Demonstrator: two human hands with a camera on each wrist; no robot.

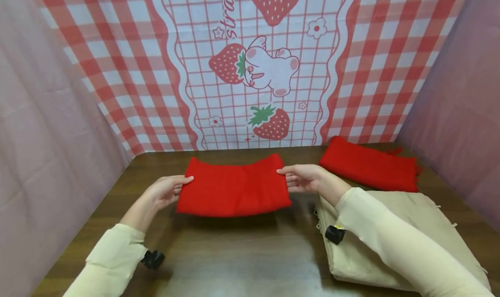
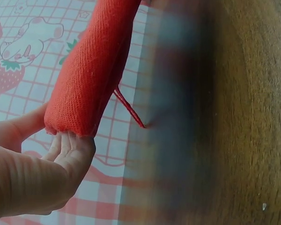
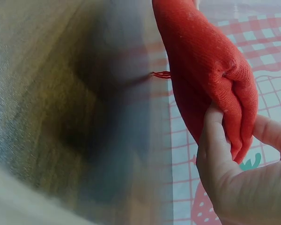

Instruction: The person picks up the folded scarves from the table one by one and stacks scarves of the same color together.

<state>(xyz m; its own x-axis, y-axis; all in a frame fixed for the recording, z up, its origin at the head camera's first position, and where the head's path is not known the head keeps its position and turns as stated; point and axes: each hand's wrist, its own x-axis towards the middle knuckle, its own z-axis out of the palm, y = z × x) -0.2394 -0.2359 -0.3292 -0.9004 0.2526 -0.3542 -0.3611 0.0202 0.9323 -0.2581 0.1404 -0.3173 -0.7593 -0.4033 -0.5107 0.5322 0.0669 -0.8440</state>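
Observation:
A folded red knitted scarf [image 1: 234,188] is held above the wooden table between both hands, sagging slightly in the middle. My left hand [image 1: 166,190] pinches its left end, thumb on top and fingers beneath. At the right end, my right hand [image 1: 304,178] grips the edge the same way. In the left wrist view, the scarf [image 2: 91,70] shows folded layers over the fingers of the left hand [image 2: 47,164], and a few fringe strands hang below. The right wrist view has the right hand [image 3: 239,178] pinching bunched layers of the scarf [image 3: 206,61].
A second folded red scarf [image 1: 371,164] with fringe lies at the back right of the table [image 1: 218,262]. In front of it is a folded beige cloth item [image 1: 414,219], partly under my right forearm. A strawberry-print checked cloth [image 1: 258,71] hangs behind; pink curtains [image 1: 47,136] flank the sides.

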